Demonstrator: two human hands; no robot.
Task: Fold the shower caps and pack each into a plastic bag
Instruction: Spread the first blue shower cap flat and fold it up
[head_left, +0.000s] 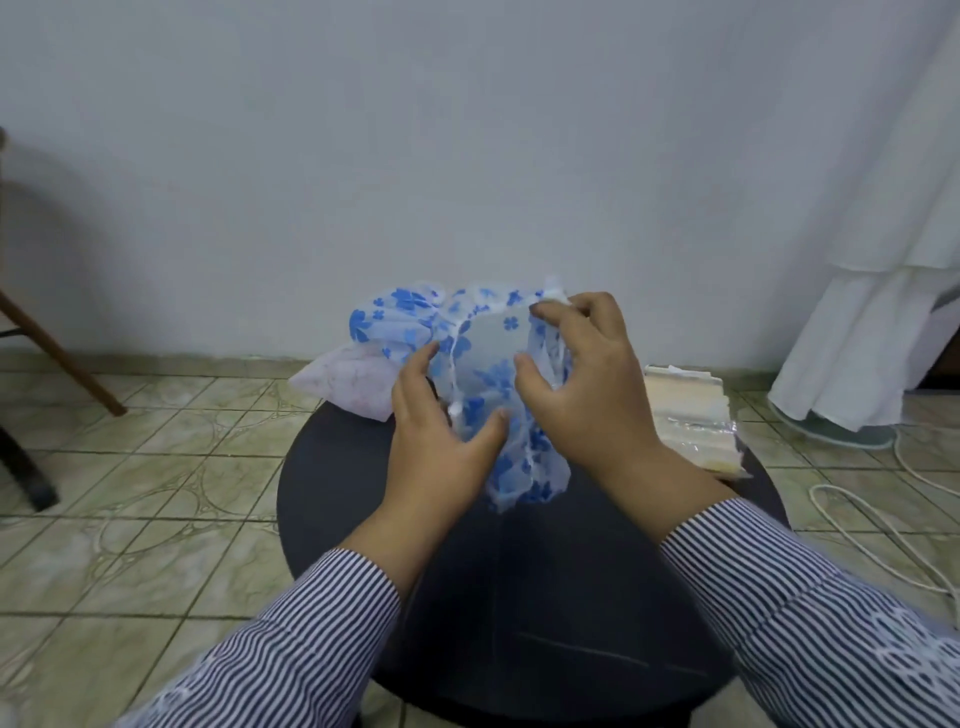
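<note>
A: Two hands, one cap between them; start at the left, what lies there?

B: A wooden leg (57, 358) slants over the tiled floor (156, 467); then a pale pink bag (353, 382) sits on the far left edge of the round dark table (363, 493), just behind the left hand.

A: And the left hand (441, 431)?

B: Raised above the table, thumb and fingers curled into the lower edge of the blue-flowered shower cap (498, 374); it pinches the film there.

A: The cap itself?

B: Held in the air over the middle of the table, gathered and crumpled, not yet folded; I judge it very light, thin, limp and a bit slippery, so it will slump wherever it is not held; the white gathered hem looks like the surest place to take it.

A: The right hand (587, 384)?

B: Fingers bent round the cap's upper right side, gripping the ruffled hem; beyond it a stack of clear plastic bags (691, 421) lies at the table's right edge; a white cloth (872, 322) hangs further right.
</note>
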